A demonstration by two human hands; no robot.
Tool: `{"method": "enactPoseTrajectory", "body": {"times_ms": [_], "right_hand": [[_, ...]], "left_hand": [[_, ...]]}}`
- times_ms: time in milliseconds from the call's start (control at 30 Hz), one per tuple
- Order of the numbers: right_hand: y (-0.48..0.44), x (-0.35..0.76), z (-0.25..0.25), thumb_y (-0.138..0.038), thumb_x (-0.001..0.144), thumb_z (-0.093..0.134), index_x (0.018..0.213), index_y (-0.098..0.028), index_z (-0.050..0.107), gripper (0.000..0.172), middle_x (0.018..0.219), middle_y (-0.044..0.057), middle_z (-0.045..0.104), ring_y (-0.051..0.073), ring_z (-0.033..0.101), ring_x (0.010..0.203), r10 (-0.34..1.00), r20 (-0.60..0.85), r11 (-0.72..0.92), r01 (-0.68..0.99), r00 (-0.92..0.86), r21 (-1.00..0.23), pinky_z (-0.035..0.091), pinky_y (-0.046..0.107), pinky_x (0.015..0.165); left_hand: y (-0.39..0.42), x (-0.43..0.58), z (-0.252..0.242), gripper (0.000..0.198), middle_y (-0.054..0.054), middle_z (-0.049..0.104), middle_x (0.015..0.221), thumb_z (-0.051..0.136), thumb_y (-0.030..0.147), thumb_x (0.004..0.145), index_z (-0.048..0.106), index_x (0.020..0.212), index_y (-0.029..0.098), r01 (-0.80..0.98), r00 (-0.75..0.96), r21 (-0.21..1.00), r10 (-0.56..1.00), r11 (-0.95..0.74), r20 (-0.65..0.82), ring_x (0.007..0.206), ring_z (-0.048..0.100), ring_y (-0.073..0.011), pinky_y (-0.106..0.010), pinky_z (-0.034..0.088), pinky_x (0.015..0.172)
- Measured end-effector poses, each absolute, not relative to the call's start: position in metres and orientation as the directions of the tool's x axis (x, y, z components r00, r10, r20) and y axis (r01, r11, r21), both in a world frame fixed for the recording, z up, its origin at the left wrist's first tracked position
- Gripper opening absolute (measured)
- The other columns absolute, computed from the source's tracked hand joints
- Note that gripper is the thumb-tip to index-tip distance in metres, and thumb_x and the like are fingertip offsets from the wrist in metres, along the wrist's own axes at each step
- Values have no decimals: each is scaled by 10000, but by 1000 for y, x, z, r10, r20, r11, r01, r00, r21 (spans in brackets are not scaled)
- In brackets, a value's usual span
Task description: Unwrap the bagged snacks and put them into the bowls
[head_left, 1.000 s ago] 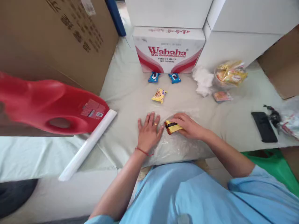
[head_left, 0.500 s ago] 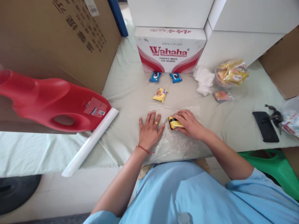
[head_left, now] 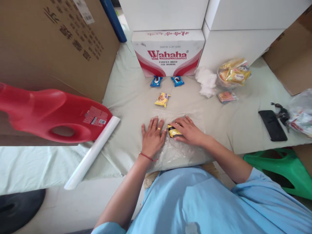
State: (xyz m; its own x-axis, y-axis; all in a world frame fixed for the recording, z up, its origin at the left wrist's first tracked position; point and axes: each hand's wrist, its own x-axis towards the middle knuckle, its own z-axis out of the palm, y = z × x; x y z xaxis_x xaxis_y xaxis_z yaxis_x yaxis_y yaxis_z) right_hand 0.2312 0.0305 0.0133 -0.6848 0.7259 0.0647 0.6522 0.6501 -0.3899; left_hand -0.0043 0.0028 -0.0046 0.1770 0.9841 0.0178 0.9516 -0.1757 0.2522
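Holding yellow-black packet [head_left: 172,132] (end hidden), right grip [head_left: 190,131]

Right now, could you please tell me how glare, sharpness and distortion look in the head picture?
Head view: pale glints on the clear plastic sheet near the right hand; head view: the yellow packet in that hand looks fairly sharp, while small print on the red jug is unreadable; head view: the jug, by the left edge, looks stretched, probably by a wide lens.

A blue shirt [head_left: 190,198], red bracelet [head_left: 147,157] and gold ring [head_left: 159,128] are worn.
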Motion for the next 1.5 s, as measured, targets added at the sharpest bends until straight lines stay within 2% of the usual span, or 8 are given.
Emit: {"method": "enactPoseTrajectory", "body": {"times_ms": [300,567,700,867,1000,1100,1300,1500], "right_hand": [[32,234,13,-288,984,673,1526,-228,534,563,1400,166,602,319,489,1403,735,49,644,673,-676,-365,242,615,1277],[24,253,34,-463,998,662,1621,-191,405,727,1631,235,441,368,394,1526,715,101,655,612,-692,-444,235,698,1259],[1,293,49,-412,1028,624,1523,-224,516,541,1474,190,591,298,568,1349,725,231,642,517,-649,-566,495,510,1137],[-44,321,27,-512,941,739,1515,-225,525,676,1490,208,568,346,547,1374,721,145,627,549,-677,-553,523,561,1112],[-61,315,0,-294,1021,598,1336,-221,668,331,1379,173,650,328,603,1282,777,212,611,628,-593,-482,537,585,1072],[-53,310,3,-199,1018,511,1170,-239,733,272,1268,136,690,271,653,1131,778,285,611,568,-561,-551,596,480,933],[-8,307,48,-394,1053,542,1065,-229,756,270,1235,135,709,218,695,1051,839,169,429,436,-518,-791,581,386,922],[34,296,41,-686,993,494,770,-198,645,558,599,-21,559,134,512,565,929,-214,-47,478,-301,-877,407,255,576]], "left_hand": [[2,-3,-6,577,-100,344,1736,340,446,1095,406,1639,267,959,133,253,991,-131,10,1626,298,-291,-718,61,1301],[-9,-27,7,490,-136,435,1691,459,384,1057,557,1515,239,896,119,404,977,-183,179,1618,320,-317,-644,210,1308],[-41,-51,22,400,-100,684,1463,533,310,1012,620,1402,285,717,397,496,872,-489,286,1511,506,-267,-552,295,1308],[-73,-73,19,585,-152,555,1596,561,314,963,476,1538,252,588,629,573,768,-571,120,1540,464,-303,-592,261,1318],[-71,-77,2,525,-160,590,1556,535,247,964,516,1489,234,669,543,535,831,-516,123,1469,540,-284,-556,372,1259],[-59,-73,-5,283,-129,697,1423,535,284,1008,686,1246,259,727,465,496,872,-475,154,1311,653,-278,-508,496,1111],[-30,-66,-1,256,-83,798,1155,503,386,1038,709,963,254,630,325,702,934,-332,150,1120,714,-233,-449,527,1038],[-4,-51,-5,381,-46,772,881,511,479,1010,624,724,254,650,50,749,991,-127,124,1103,709,-243,-509,383,1202]]}}
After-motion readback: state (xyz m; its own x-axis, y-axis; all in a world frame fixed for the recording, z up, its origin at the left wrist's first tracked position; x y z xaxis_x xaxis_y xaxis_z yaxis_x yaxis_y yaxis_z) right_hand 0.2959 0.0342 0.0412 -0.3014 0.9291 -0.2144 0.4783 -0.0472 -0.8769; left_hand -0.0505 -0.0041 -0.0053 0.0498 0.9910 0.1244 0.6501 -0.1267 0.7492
